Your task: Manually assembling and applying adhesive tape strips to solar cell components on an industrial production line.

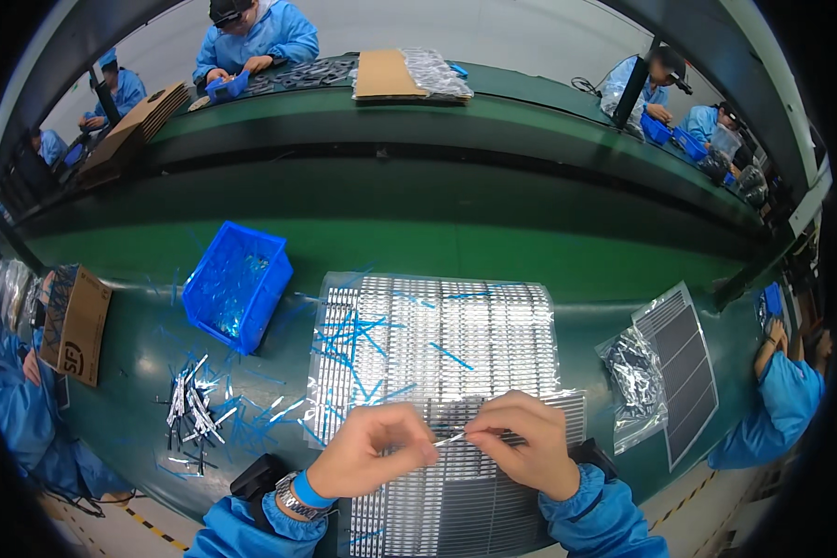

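Between my two hands is a thin silvery strip (pixel 450 439), pinched at its left end by my left hand (pixel 374 450) and at its right end by my right hand (pixel 527 441). Both hands are closed at the fingertips. Under them lies a large sheet of silvery strips in rows (pixel 493 349), its near part showing dark rows. Loose thin blue strips (pixel 352 339) are scattered over the sheet's left side. A pile of silver and black strips (pixel 193 409) lies on the green table to the left.
A blue bin (pixel 237 286) with small bits inside stands at the left. Beyond it is a cardboard box (pixel 76 324). At the right, a plastic bag of dark pieces (pixel 634 386) overlaps a dark striped sheet (pixel 684 372). Other people in blue work along the far bench and both sides.
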A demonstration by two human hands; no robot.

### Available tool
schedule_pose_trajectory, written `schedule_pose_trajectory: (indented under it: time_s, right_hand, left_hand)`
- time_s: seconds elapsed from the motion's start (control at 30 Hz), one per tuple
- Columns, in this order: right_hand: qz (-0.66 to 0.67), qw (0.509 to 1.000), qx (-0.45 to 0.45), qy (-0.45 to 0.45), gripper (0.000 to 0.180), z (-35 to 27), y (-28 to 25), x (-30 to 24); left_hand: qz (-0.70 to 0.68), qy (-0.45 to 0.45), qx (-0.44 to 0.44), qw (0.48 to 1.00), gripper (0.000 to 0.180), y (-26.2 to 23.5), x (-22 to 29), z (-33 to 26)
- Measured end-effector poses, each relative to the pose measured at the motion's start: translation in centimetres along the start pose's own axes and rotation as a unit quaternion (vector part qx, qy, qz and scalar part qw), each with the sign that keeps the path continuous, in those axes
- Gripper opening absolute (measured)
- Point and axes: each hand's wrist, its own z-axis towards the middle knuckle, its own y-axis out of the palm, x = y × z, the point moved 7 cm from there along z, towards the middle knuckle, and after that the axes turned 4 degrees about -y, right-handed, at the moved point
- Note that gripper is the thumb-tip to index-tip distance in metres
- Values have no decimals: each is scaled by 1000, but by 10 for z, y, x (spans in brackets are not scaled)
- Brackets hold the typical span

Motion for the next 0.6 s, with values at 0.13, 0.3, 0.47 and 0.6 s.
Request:
schedule_pose_trajectory:
  time_s: [0.13, 0.3, 0.47, 0.6]
  right_hand:
    - [1, 1000, 5, -8, 14, 1, 0, -2]
    - [-41, 998, 48, -18, 13, 4, -8, 0]
    - [-41, 988, 151, 11, 9, -1, -27, 10]
    - [-31, 990, 140, 19, 8, -3, -27, 14]
  left_hand:
    - [-3, 14, 10, 1000, 3, -4, -1, -3]
    - [-10, 2, 45, 999, 10, -11, 5, -5]
    - [261, 156, 309, 901, 18, -39, 70, -38]
    - [416, 370, 463, 690, 7, -13, 149, -108]
